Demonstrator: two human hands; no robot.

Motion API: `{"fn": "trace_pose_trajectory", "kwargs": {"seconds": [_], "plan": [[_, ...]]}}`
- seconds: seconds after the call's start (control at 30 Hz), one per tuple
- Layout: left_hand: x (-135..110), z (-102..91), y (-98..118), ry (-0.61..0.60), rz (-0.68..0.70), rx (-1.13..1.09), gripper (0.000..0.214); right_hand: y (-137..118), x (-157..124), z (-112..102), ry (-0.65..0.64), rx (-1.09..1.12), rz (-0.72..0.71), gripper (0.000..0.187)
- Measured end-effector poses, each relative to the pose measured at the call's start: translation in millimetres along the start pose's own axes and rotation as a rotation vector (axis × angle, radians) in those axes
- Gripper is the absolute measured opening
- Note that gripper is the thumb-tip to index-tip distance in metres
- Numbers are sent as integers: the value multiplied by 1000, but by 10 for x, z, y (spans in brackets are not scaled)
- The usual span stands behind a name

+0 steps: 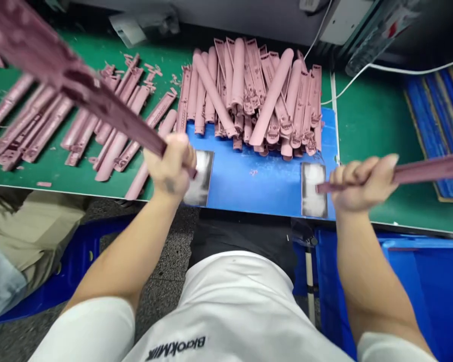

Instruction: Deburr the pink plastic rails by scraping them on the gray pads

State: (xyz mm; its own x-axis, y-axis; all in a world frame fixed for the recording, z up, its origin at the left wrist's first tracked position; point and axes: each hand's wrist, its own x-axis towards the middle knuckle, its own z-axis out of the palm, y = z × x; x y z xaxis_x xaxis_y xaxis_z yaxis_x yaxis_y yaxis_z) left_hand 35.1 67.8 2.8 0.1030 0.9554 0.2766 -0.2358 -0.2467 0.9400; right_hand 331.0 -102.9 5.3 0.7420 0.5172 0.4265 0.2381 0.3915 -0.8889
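Note:
My left hand point(171, 166) is closed round the end of a long pink plastic shell point(79, 80) that slants up to the top left, blurred by motion. My right hand point(362, 183) is closed round another pink shell point(430, 170) that points out to the right. Both hands hover over the front edge of a blue mat point(249, 181) on the green table point(370, 120). A heap of the same pink shells point(256, 95) lies at the back of the mat. More pink shells point(98, 120) are spread on the table to the left.
Two silvery worn patches point(314, 188) mark the mat's front edge. A white cable point(362, 70) runs across the back right. Blue striped boards point(438, 110) lie at the far right. Blue bins point(411, 281) stand below the table. Another person's legs point(18, 241) show at the left.

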Motion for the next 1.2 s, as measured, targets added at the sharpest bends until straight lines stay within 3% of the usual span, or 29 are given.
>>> {"fn": "trace_pose_trajectory", "kwargs": {"seconds": [0.1,0.27,0.43,0.53,0.7,0.87,0.93,1.07,1.2], "plan": [[-12,37,22,60,113,-64,76,-45,-4,7,44,4,-49,89],[36,14,134,-60,-196,31,67,-127,-71,-60,-75,-52,211,85],[383,156,-24,35,-386,40,38,174,252,-54,20,-64,297,84],[501,195,-107,4,-426,76,36,320,421,-37,13,-102,430,84],[563,229,-101,28,-421,100,40,355,561,36,30,-143,518,82],[594,338,-39,116,-331,36,43,421,640,52,25,-171,477,82],[603,392,-16,99,-367,45,47,477,660,27,27,-156,454,79],[621,459,-17,171,-328,29,53,555,664,-32,66,-83,321,75],[591,425,-45,109,-318,34,52,495,609,-9,-27,-100,304,82]]}}
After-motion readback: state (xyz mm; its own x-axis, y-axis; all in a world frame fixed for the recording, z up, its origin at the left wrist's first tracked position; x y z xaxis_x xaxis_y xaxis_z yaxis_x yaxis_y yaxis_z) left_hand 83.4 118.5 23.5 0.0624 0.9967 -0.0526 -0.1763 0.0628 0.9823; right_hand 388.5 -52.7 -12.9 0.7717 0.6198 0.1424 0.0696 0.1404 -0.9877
